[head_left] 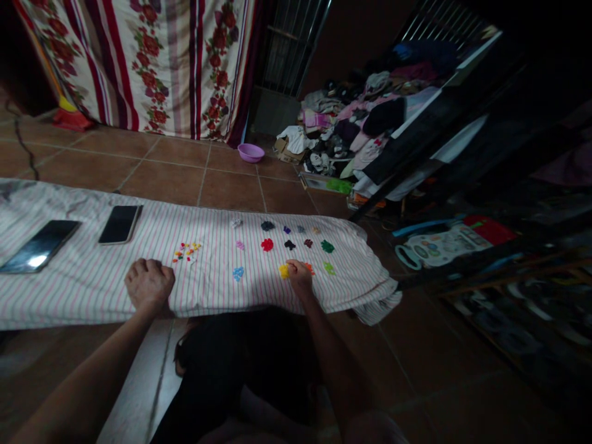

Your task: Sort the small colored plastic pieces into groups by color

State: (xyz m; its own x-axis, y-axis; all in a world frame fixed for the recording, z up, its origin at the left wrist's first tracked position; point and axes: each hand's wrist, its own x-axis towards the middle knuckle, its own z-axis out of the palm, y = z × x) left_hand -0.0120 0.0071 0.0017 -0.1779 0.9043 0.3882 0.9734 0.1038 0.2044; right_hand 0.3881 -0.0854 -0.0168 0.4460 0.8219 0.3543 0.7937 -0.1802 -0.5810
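On a striped cloth [213, 290], my right hand [300, 276] is closed in a pinch at a small yellow pile [283, 271]. Its fingertips hide whatever they hold. Orange pieces [309, 268] show partly behind this hand. My left hand [150, 283] rests as a loose fist on the cloth, knuckles up, with nothing showing in it. Just beyond it lie scattered mixed-colour pieces [187, 251], too small to name. Single-colour piles sit farther right, among them red [267, 245], light blue [238, 273], pink [240, 245], black [289, 245], dark green [327, 246] and light green [328, 267].
Two phone-like dark-screened devices, a larger one [41, 246] and a smaller one [120, 224], lie at the left. Beyond the cloth are a purple basin [251, 152] on the tiled floor, a floral curtain [152, 68] and a heap of clothes [351, 123].
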